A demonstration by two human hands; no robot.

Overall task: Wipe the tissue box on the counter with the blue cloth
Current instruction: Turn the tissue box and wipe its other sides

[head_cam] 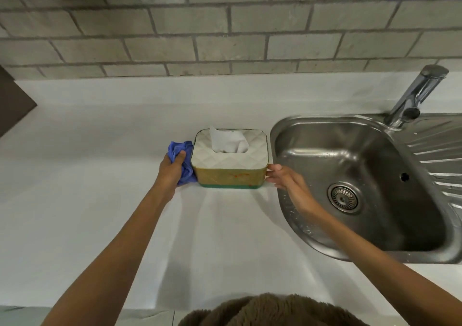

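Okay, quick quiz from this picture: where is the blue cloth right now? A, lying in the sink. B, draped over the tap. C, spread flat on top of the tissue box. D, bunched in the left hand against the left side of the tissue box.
D: the blue cloth is bunched in the left hand, pressed to the left side of the tissue box, while the right hand touches its right side.
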